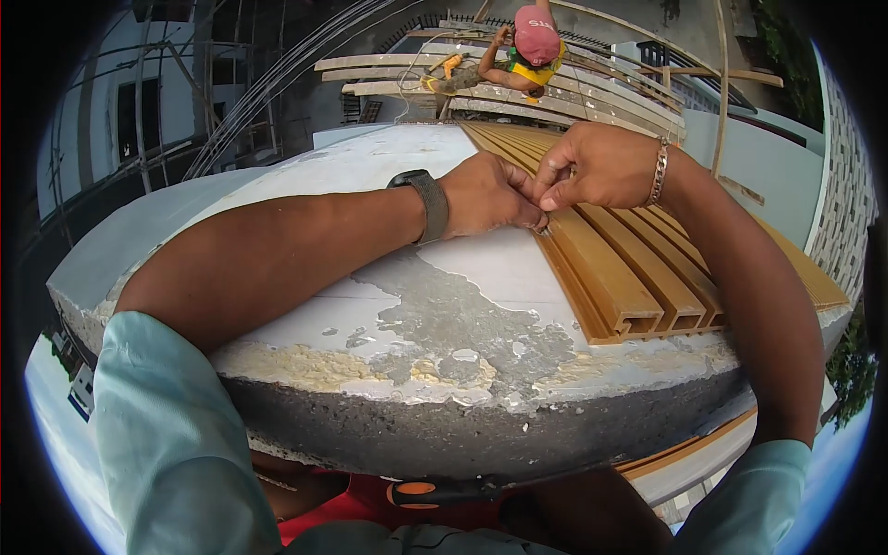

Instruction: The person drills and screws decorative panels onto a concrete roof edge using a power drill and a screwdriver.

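Where the brown fluted panel (603,264) lies on the white ledge (495,268), my left hand (486,194) and right hand (603,166) meet, fingertips pinched; anything gripped too small to tell. Right hand blocks some grooves. Beyond: planks (375,61), co-worker (546,69).

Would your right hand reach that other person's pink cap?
Probably not. The cap looks well past the far end of the white slab, and the right hand is busy beside the left hand at the ribbed panel's edge.
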`<action>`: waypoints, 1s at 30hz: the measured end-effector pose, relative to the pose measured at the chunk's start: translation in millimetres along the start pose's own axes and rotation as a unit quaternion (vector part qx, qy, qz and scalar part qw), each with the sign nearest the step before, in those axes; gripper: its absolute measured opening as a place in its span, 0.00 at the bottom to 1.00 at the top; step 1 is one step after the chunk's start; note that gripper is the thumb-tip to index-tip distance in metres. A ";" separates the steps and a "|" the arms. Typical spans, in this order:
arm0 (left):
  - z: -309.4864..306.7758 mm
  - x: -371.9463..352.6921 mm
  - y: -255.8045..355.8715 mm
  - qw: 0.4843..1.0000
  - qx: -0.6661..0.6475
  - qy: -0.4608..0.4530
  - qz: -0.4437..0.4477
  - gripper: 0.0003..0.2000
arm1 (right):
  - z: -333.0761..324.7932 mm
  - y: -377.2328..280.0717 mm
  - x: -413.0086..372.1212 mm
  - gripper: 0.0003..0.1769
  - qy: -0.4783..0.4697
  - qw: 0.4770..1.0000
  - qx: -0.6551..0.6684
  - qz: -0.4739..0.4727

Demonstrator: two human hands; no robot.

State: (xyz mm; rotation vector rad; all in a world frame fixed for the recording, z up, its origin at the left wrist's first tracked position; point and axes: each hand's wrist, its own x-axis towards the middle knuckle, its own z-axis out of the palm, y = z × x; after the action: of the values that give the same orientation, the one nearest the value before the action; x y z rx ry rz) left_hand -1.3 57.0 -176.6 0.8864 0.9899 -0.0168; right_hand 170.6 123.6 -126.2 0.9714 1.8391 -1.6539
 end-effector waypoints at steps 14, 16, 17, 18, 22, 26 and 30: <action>-2.8 1.7 -6.5 0.995 -0.076 -0.061 0.005 0.22 | 7.1 -6.4 6.7 0.04 -0.043 0.997 -0.063 -0.003; -2.5 4.4 -9.5 0.996 -0.075 -0.052 0.021 0.20 | 7.7 -13.5 7.7 0.03 -0.051 0.987 -0.150 0.009; -1.9 4.6 -9.5 0.996 -0.074 -0.052 0.022 0.20 | 8.1 -14.1 8.2 0.03 -0.050 0.987 -0.150 0.009; -1.3 4.7 -9.4 0.996 -0.074 -0.045 0.026 0.19 | 8.5 -14.4 8.9 0.04 -0.053 0.984 -0.168 0.008; 0.7 7.5 -10.5 0.996 -0.073 -0.039 0.014 0.16 | 11.7 -7.8 12.4 0.02 -0.062 0.986 -0.156 -0.005; 0.3 14.3 -18.8 0.997 -0.061 -0.032 0.025 0.15 | 14.1 -12.4 13.9 0.02 -0.054 0.979 -0.195 -0.038; 1.4 15.6 -21.5 0.992 -0.112 -0.042 0.030 0.16 | 14.0 -15.4 13.9 0.04 -0.043 0.976 -0.212 -0.042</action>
State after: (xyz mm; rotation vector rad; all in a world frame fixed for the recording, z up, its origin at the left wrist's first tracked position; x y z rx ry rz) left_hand 0.4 47.6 -201.4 0.7041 0.8676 0.1061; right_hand 148.5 112.2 -128.9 0.6377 2.0786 -1.2463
